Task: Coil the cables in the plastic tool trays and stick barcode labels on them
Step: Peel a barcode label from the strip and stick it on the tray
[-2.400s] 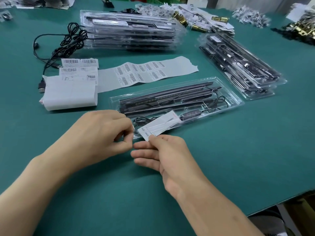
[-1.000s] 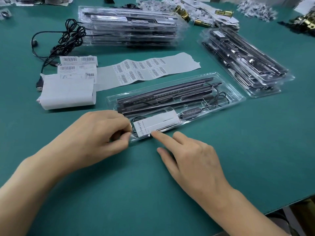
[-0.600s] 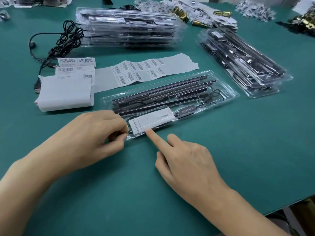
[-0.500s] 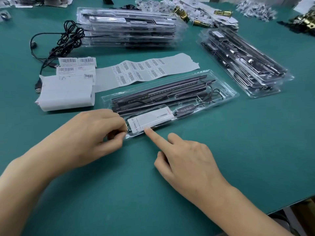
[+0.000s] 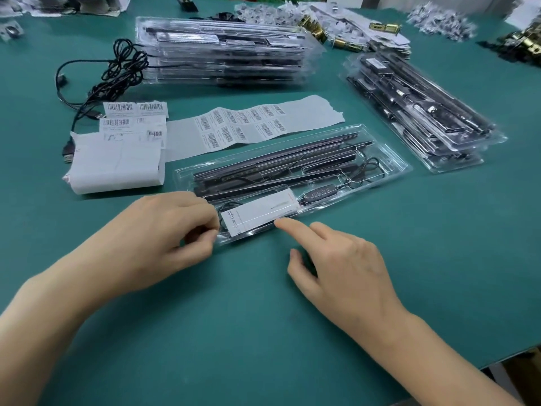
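So, tray sits on the worktop | your left hand pinches its near-left corner, right hand spread, forefinger touching the front rim | reckon it's light, flexy, slippery plastic — grab the rims, not the middle

Green table, brass hardware, white scrap piles

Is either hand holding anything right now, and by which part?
The left hand pinches the clear tray at its near left corner. The right hand holds nothing; its index fingertip only touches the tray's near edge beside the white card.
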Tool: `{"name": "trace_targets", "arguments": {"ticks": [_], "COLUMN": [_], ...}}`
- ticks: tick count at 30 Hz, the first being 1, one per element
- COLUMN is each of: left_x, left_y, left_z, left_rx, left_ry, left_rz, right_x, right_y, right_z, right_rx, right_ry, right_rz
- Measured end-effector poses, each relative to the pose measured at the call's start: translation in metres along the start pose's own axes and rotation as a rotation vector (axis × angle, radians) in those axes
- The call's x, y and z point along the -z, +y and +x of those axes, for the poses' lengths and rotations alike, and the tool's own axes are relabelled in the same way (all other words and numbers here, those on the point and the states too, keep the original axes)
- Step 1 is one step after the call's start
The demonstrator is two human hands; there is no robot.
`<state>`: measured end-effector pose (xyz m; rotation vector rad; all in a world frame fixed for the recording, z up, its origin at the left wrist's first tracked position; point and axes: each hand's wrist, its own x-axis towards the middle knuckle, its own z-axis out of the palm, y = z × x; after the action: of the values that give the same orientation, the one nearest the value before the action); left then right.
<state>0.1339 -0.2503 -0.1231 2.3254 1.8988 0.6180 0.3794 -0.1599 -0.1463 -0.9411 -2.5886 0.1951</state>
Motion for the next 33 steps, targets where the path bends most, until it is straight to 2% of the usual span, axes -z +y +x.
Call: {"name": "trace_targets", "arguments": {"ticks": [8, 17, 18, 19, 22, 24, 26, 28, 33], "left_x": [-0.002, -0.001, -0.001, -0.001, -0.001, 0.0, 0.0, 0.0, 0.0], "left_y": [-0.007, -0.01, -0.01, -0.009, -0.009, -0.008, -0.006, -0.004, 0.001], "left_z": [-0.001, -0.003, -0.003, -0.003, -0.003, -0.003, -0.002, -0.002, 0.0], "left_rx": [0.019, 0.028, 0.03, 0.031, 0.037, 0.045, 0.05, 0.055, 0.06], "left_ry": [0.002, -0.006, -0.007, -0.009, -0.019, -0.015, -0.013, -0.012, -0.016], "left_rz": [-0.101, -0.09, -0.091, -0.089, -0.07, -0.065, -0.061, -0.061, -0.048], "right_x": [0.005, 0.01, 0.011, 0.012, 0.018, 0.019, 0.022, 0.024, 0.022], "right_y": [0.001, -0.001, -0.004, -0.007, -0.023, -0.032, -0.038, -0.041, -0.048], "right_z": [0.003, 0.005, 0.006, 0.006, 0.009, 0.01, 0.013, 0.017, 0.022], "right_rx": [0.033, 0.018, -0.033, -0.121, -0.591, -0.79, -0.887, -0.932, -1.0], "right_ry": [-0.071, -0.209, -0.268, -0.351, -0.536, -0.473, -0.409, -0.345, -0.237], "right_rz": [-0.064, -0.112, -0.02, 0.183, 1.218, 1.65, 1.909, 2.07, 2.189]}}
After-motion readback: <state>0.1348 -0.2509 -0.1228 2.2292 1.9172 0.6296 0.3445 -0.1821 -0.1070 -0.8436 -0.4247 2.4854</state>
